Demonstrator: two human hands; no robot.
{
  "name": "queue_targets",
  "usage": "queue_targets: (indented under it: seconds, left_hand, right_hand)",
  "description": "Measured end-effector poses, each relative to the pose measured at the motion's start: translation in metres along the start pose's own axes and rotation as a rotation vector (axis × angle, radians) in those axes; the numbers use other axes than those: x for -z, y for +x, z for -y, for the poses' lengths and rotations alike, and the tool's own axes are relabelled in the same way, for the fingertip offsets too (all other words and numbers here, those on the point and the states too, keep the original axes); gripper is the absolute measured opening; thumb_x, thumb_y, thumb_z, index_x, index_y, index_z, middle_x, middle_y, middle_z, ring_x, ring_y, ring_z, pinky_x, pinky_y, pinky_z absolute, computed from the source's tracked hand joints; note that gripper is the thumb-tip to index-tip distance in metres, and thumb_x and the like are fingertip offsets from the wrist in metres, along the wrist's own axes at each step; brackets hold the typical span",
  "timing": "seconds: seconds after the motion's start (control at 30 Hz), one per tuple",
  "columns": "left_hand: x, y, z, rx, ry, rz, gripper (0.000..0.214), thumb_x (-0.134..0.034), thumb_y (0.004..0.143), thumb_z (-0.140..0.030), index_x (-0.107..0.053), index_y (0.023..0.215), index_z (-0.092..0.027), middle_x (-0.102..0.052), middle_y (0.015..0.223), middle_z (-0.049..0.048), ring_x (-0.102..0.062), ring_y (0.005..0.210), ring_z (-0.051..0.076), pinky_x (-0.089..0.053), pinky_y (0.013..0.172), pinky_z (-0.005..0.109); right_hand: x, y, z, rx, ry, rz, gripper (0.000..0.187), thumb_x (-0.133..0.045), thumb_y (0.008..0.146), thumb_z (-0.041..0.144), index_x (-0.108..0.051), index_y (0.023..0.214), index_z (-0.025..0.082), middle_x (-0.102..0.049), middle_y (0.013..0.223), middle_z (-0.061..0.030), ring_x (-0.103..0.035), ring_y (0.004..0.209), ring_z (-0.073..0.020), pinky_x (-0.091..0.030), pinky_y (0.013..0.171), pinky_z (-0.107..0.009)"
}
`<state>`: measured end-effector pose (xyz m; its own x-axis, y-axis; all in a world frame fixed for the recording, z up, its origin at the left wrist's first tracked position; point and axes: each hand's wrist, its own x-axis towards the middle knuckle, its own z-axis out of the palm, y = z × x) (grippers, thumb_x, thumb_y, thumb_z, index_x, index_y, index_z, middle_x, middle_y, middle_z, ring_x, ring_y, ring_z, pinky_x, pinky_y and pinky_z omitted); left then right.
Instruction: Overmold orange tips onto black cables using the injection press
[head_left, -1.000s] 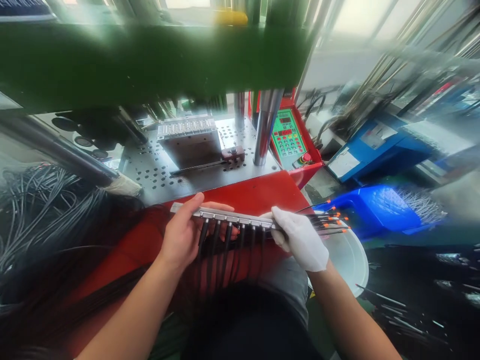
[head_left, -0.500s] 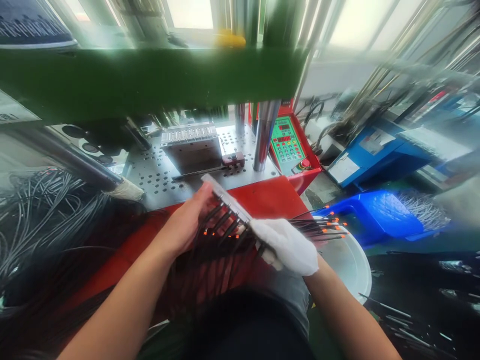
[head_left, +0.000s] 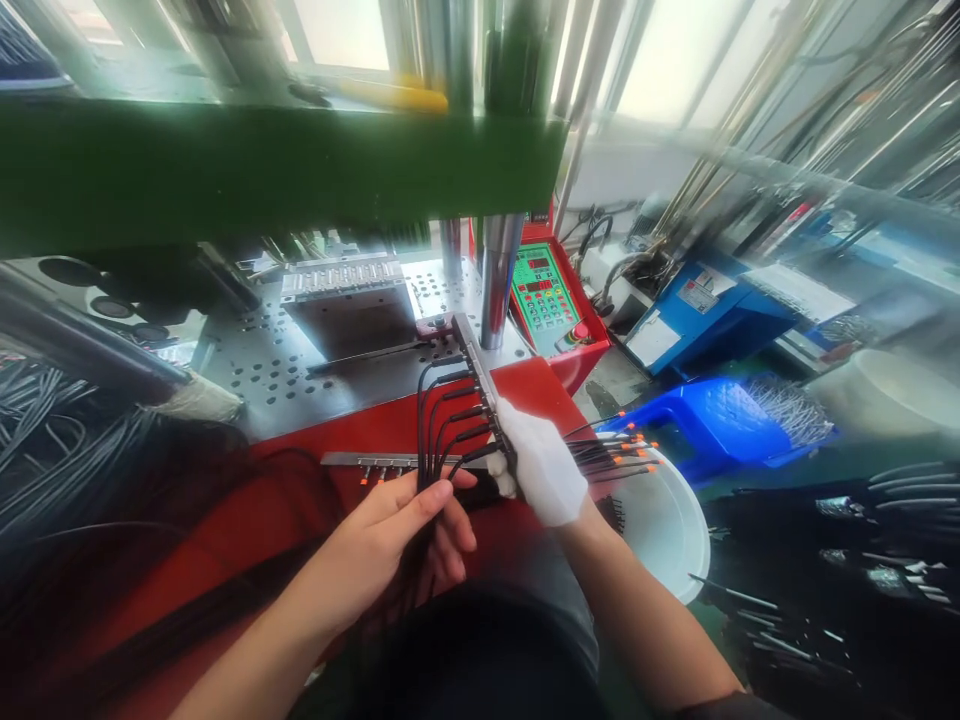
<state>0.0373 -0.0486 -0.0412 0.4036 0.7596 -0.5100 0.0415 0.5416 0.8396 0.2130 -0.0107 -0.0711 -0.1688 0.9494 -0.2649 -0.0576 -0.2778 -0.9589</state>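
My right hand (head_left: 544,465), in a white glove, grips the lower end of a narrow metal bar (head_left: 480,372) held tilted above the red ledge. Several black cables (head_left: 422,420) run out of the bar's left side and bend downward. My bare left hand (head_left: 405,515) is closed around these cables below the bar, thumb on top. Behind the cables lies a second metal bar (head_left: 345,459) with orange-tipped pieces along its lower edge. The right fingertips are partly hidden behind the bar and cables.
Ahead, a metal mould block (head_left: 352,315) stands on the press's perforated plate (head_left: 262,385), between steel columns. A red control panel (head_left: 547,290) is to its right. Orange-tipped cables (head_left: 622,455) extend over a white tub (head_left: 686,540). A blue stool (head_left: 727,420) holds pale strands. Cables pile up at left.
My left hand has left the bar's upper end and moved down onto the cables. The bar in my right hand has swung steeper. The second bar behind it now shows.
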Motion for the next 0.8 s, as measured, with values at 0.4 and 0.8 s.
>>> queue_targets:
  seconds: [0.4, 0.8]
  left_hand:
    - [-0.004, 0.005, 0.006, -0.023, -0.164, -0.041, 0.032, -0.047, 0.093, -0.042, -0.058, 0.094, -0.012, -0.04, 0.057, -0.0035, -0.031, 0.042, 0.005, -0.023, 0.042, 0.02]
    - [0.0, 0.002, 0.001, -0.029, -0.322, -0.052, 0.022, -0.05, 0.092, -0.033, -0.057, 0.096, -0.012, -0.04, 0.056, -0.0035, -0.031, 0.041, 0.006, -0.02, 0.044, 0.021]
  right_hand:
    - [-0.008, 0.0, 0.011, -0.15, 0.103, 0.053, 0.056, -0.035, 0.089, 0.063, -0.049, 0.06, 0.017, -0.048, 0.046, 0.0015, -0.04, 0.035, -0.008, -0.031, 0.037, -0.021]
    - [-0.014, 0.011, 0.003, -0.312, 0.375, 0.107, 0.048, -0.047, 0.083, 0.062, -0.054, 0.072, 0.015, -0.052, 0.049, 0.0015, -0.042, 0.034, -0.0092, -0.03, 0.033, -0.021]
